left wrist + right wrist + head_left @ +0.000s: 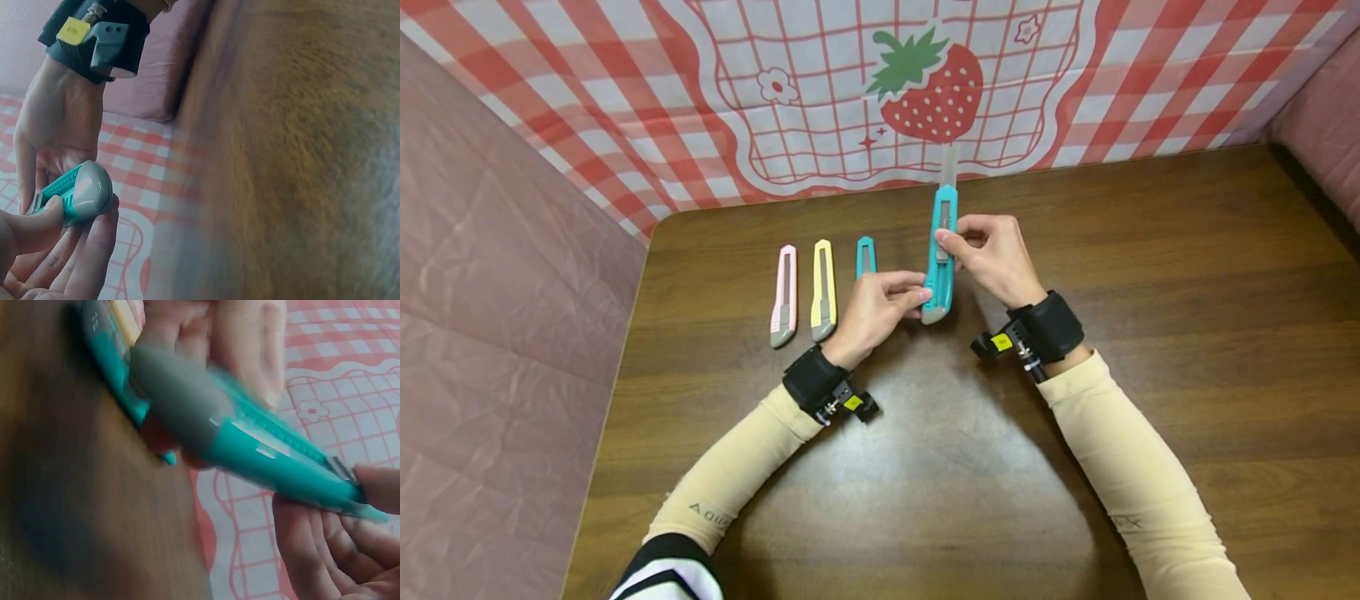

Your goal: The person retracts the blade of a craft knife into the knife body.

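Observation:
A teal box cutter (938, 287) is held up above the table, its blade (950, 167) extended from the far end. My left hand (876, 310) pinches its grey-capped lower end between thumb and fingers. Higher up the body, my right hand (1000, 257) grips it, the thumb on the slider. In the left wrist view the grey end cap (94, 187) faces the camera. A second teal box cutter (866, 254) lies on the table, partly hidden behind my left hand. To its left lie a yellow box cutter (823, 287) and a pink one (786, 292).
The brown wooden table (925, 475) ends at the back against a red-and-white checked cloth (790, 125) with a strawberry print. Pink fabric (497, 333) hangs at the left side, and more shows at the far right.

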The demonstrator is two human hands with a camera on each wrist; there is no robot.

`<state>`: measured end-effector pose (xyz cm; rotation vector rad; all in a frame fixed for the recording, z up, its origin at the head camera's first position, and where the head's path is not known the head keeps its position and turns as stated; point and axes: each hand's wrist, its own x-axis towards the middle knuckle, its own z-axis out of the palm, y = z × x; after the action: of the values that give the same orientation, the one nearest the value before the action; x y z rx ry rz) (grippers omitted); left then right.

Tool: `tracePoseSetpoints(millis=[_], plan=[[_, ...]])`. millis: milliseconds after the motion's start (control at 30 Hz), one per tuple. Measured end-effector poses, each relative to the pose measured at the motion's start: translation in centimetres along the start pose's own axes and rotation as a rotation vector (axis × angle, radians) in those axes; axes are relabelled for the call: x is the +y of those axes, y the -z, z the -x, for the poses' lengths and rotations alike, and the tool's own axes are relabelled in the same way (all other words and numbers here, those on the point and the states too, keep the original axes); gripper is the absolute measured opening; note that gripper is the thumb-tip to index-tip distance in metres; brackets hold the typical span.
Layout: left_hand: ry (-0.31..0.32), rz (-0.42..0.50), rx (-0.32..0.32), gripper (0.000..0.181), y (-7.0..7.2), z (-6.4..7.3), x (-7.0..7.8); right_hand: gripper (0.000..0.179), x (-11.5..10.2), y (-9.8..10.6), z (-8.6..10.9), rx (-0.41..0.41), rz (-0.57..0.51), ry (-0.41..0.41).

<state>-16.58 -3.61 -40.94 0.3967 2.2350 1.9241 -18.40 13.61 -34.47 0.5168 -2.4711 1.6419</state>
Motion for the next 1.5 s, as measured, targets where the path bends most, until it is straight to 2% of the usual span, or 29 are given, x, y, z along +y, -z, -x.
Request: tracePoseSetpoints(millis=[200, 500, 733, 967, 1100, 1200, 1333, 1500], plan=[[-0.018, 0.012, 0.021, 0.026, 0.1, -0.1, 0.0, 0.020, 0.5, -0.2, -0.1, 0.006, -0.076, -0.009], [-0.026, 0.020, 0.044, 0.026, 0.1, -0.2, 0.1, 0.020, 0.2, -0.2, -0.1, -0.017, -0.112, -0.031], [-0.037, 0.008, 0.061, 0.025, 0.1, -0.3, 0.0, 0.023, 0.2, -0.2, -0.1, -0.046, -0.055, -0.027], [-0.039, 0.008, 0.048, 0.026, 0.1, -0.2, 0.0, 0.025, 0.0, -0.2, 0.0, -0.046, -0.012, -0.015], [-0.029, -0.001, 0.033, 0.025, 0.1, 0.4, 1.6, 0.026, -0.1, -0.1, 0.0, -0.027, 0.029, 0.000], [-0.024, -0.005, 0.024, 0.025, 0.1, 0.5, 1.6, 0.026, -0.3, -0.2, 0.1, -0.016, 0.056, 0.000], [-0.025, 0.000, 0.019, 0.025, 0.1, 0.0, 0.2, 0.025, -0.3, -0.1, 0.1, -0.018, 0.064, -0.003], [-0.021, 0.002, 0.040, 0.024, 0.1, -0.1, 0.0, 0.019, -0.2, -0.1, 0.1, -0.044, 0.057, 0.004]])
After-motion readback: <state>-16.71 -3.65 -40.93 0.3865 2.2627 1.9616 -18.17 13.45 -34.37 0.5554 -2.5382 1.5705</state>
